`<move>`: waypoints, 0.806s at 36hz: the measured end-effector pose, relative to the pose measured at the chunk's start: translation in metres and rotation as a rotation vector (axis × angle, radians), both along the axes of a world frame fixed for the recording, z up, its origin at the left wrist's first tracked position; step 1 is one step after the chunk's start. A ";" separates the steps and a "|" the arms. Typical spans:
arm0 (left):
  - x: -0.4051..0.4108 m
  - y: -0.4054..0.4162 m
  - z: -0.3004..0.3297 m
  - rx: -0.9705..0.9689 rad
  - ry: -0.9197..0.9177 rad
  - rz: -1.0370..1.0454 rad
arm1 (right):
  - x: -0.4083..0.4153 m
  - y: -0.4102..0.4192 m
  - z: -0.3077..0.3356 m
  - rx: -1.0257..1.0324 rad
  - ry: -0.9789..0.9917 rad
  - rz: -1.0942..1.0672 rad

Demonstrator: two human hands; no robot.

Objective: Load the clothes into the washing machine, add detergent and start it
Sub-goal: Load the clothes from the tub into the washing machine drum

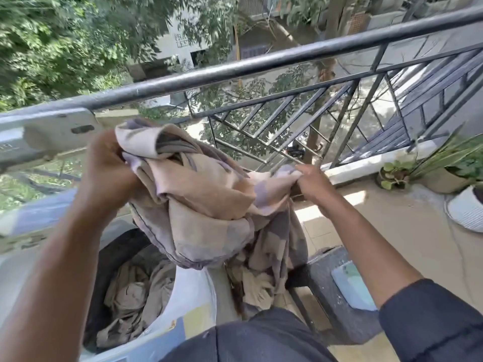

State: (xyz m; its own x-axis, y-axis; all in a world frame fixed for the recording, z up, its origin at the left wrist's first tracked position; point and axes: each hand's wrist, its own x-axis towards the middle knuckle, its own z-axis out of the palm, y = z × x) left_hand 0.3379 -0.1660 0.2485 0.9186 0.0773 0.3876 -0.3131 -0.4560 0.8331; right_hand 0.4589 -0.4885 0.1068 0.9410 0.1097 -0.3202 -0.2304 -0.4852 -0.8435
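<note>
A beige and grey patterned cloth point(206, 194) hangs bunched between both hands above the top-loading washing machine point(193, 299). My left hand point(107, 165) grips its upper left end. My right hand point(311, 184) pinches its right edge. The cloth's lower part trails down past the machine's right side. Inside the dark drum point(130, 291) lie more beige clothes. The machine's raised lid point(47, 137) stands at the left, behind my left hand.
A black metal balcony railing point(287, 58) runs across ahead, with trees and a building beyond it. Potted plants point(444, 168) and a white pot point(467, 210) stand on the tiled floor at right. A dark stool point(339, 304) with a pale blue item on it sits beside the machine.
</note>
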 end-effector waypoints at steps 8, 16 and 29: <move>0.014 -0.016 -0.053 0.161 0.184 -0.055 | -0.008 0.026 0.090 0.394 -0.196 0.162; 0.020 -0.051 -0.070 0.372 0.131 -0.155 | -0.049 0.079 0.137 0.335 -0.375 0.514; 0.017 -0.023 -0.060 0.024 0.147 -0.015 | -0.045 0.030 0.021 0.200 -0.251 0.050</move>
